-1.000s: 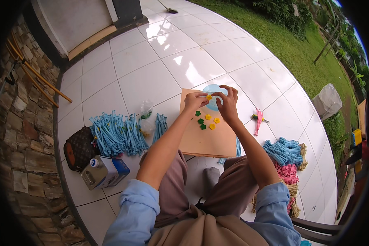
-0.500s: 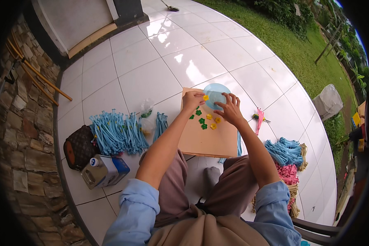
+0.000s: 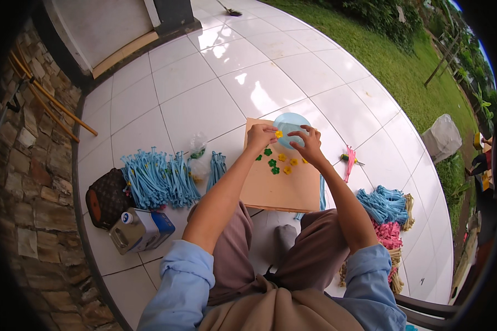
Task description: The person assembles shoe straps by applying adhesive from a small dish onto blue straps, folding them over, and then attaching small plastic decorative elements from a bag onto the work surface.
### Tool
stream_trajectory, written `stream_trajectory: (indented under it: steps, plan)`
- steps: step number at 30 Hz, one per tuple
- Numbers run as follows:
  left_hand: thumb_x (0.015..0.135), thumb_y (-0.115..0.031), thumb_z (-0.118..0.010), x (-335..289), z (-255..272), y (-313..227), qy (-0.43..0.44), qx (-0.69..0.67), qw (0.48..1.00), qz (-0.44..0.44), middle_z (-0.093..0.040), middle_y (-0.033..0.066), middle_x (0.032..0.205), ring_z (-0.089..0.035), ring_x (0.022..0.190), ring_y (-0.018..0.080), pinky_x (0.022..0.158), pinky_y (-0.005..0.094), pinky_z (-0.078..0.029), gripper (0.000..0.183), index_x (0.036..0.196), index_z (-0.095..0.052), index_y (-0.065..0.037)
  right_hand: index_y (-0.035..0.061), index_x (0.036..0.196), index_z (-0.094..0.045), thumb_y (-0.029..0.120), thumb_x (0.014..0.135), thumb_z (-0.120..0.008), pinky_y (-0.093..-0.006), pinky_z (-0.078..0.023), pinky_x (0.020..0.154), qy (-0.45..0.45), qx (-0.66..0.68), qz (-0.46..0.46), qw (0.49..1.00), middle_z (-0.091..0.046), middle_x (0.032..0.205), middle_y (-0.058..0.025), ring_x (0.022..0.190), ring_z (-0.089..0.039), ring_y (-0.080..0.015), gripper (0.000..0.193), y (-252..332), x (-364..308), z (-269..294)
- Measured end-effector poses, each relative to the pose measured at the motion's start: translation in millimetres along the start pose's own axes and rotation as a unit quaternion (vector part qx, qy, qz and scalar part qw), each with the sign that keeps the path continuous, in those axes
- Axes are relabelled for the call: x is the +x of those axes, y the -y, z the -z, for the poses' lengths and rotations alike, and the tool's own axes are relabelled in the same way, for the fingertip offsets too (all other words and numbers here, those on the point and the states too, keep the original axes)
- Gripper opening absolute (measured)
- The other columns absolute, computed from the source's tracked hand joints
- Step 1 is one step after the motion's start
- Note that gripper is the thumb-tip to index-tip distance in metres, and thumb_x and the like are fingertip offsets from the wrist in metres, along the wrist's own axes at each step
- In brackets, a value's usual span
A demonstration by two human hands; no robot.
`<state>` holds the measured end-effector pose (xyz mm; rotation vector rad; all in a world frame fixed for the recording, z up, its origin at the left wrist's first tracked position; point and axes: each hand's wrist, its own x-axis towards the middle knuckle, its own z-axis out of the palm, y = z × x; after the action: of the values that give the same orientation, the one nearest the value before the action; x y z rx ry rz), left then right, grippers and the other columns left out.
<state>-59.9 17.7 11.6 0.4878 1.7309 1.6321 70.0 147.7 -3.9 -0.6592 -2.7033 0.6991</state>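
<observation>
Between the thumb and fingers of my left hand (image 3: 261, 136) is a small yellow flower (image 3: 279, 134), held at the edge of a round, light-blue translucent dish (image 3: 286, 121). My right hand (image 3: 310, 148) hovers at the dish's right side, its fingers bent and apart, with nothing visible in them. Both hands are over a brown cardboard board (image 3: 279, 193) in front of my legs. Several loose green flowers (image 3: 272, 163) and yellow flowers (image 3: 287, 170) lie on the cardboard below the dish.
Bundles of light-blue stems (image 3: 154, 179) lie left, beside a dark bag (image 3: 109, 198) and a metal can (image 3: 141, 229). More blue bundles (image 3: 384, 204) and pink bundles (image 3: 388, 234) lie right. A pink bundle with a screwdriver-like tool (image 3: 350, 161) lies near the board. Part of another person (image 3: 480, 161) shows far right.
My right hand's fingers have drawn in and curled more over the dish. The left hand, with the yellow flower, has shifted slightly toward the right hand.
</observation>
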Motion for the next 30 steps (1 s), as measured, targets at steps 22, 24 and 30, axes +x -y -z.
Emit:
stream_trajectory:
  steps: [22,24,30]
  plan:
    - [0.078,0.005,-0.055,-4.7,-0.4,-2.6,0.062,-0.184,0.980,0.045,-0.059,0.0179,0.097,-0.062,0.087,0.0222,0.079,0.0227,-0.053,0.028,0.105,-0.053,0.011,0.0194,0.082,-0.065,0.014,0.066,-0.070,-0.0418,-0.030,0.092,-0.210,-0.095,0.233,0.945,-0.046,0.116,-0.0008,0.112,-0.037,-0.0268,0.018,42.2,-1.6,21.1]
    - [0.078,0.005,-0.055,-5.7,-1.7,-3.3,0.064,-0.202,0.977,0.040,-0.059,0.0175,0.097,-0.062,0.088,0.0211,0.079,0.0226,-0.053,0.028,0.106,-0.053,0.010,0.0187,0.082,-0.065,0.014,0.066,-0.070,-0.0415,-0.030,0.092,-0.218,-0.095,0.232,0.943,-0.047,0.115,-0.0007,0.112,-0.037,-0.0266,0.017,43.1,-0.7,21.7]
    - [0.083,0.002,-0.052,-8.8,-6.2,-9.3,0.062,-0.209,0.975,0.038,-0.057,0.0142,0.103,-0.059,0.091,0.0175,0.084,0.0209,-0.050,0.028,0.111,-0.051,0.008,0.0163,0.082,-0.064,0.013,0.066,-0.070,-0.0408,-0.030,0.092,-0.246,-0.098,0.219,0.939,-0.047,0.113,-0.0009,0.111,-0.037,-0.0261,0.017,48.4,-1.4,23.3]
